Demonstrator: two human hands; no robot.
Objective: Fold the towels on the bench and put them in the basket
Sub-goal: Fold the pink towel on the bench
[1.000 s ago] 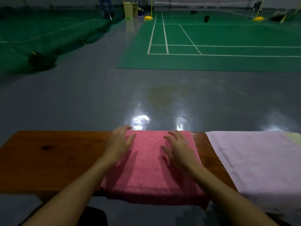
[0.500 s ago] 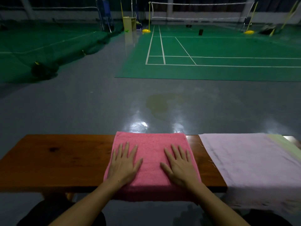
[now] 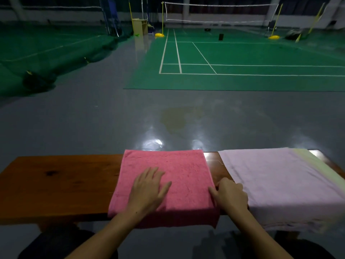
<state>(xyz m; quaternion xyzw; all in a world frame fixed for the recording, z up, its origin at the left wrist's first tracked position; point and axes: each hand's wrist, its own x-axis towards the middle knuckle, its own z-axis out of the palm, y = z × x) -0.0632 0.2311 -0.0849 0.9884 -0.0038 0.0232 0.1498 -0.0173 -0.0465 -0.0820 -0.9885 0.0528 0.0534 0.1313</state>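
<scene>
A: Where is the pink towel seen?

B: It is laid folded on the wooden bench, near the middle, with its near edge draped over the front of the bench.

A: How is the left hand placed?

B: It is laid flat on the towel, palm down, with the fingers straight and a little spread. Nothing is gripped by it.

A: And the right hand?

B: It is set at the towel's right edge. The fingers are curled, and the edge appears to be pinched between the thumb and the fingers, though the fingertips are hidden behind the knuckles.

A: What else is seen on the bench?

B: A pale lilac towel is spread just beside the pink one, on the right, and is also hung over the front. A light green strip of cloth is seen along its far right side. The basket cannot be made out. Beyond the bench, a grey floor and a green court with a net are seen.
</scene>
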